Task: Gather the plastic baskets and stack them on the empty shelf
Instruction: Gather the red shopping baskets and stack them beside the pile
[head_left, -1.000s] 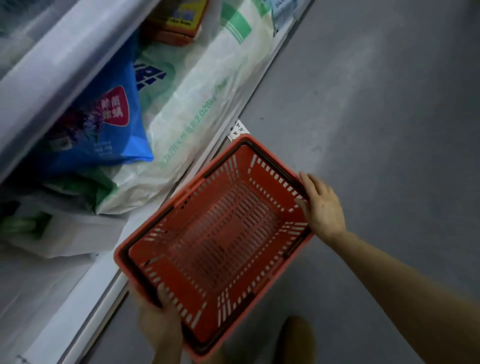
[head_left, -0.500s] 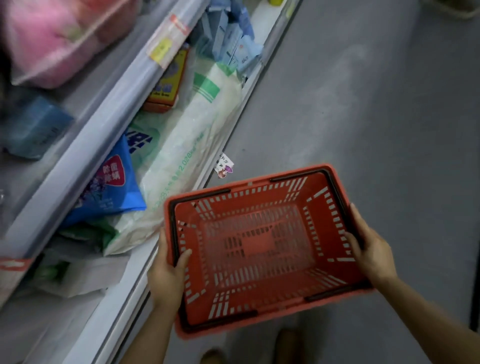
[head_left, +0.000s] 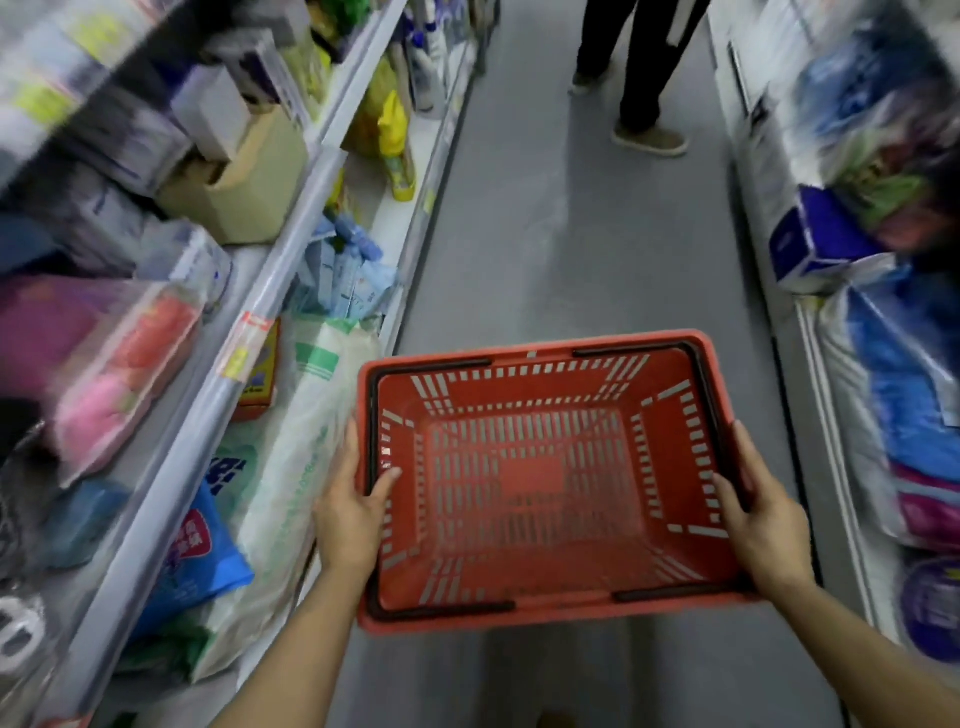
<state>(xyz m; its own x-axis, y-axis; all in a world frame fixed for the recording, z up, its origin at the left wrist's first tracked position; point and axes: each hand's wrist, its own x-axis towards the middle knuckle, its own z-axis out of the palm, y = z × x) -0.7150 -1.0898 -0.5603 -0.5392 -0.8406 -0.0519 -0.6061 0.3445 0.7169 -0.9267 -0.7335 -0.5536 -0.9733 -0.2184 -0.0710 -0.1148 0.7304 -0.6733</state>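
A red plastic basket (head_left: 535, 483) with slotted walls and black folded handles is held level in front of me, above the grey aisle floor. It holds nothing inside. My left hand (head_left: 353, 514) grips its left short rim, thumb inside the wall. On the opposite short rim sits my right hand (head_left: 763, 519), thumb hooked over the edge. No empty shelf shows in this view.
Stocked shelves (head_left: 260, 291) run along the left with bags, boxes and bottles. Another stocked shelf (head_left: 857, 322) lines the right. A person's legs (head_left: 639, 67) in dark trousers stand in the aisle ahead. Grey floor (head_left: 561, 234) lies between us.
The basket came up from beside the left bottom shelf and turned square in front of me. My view lifted from the floor to look along the aisle, bringing the person ahead into sight.
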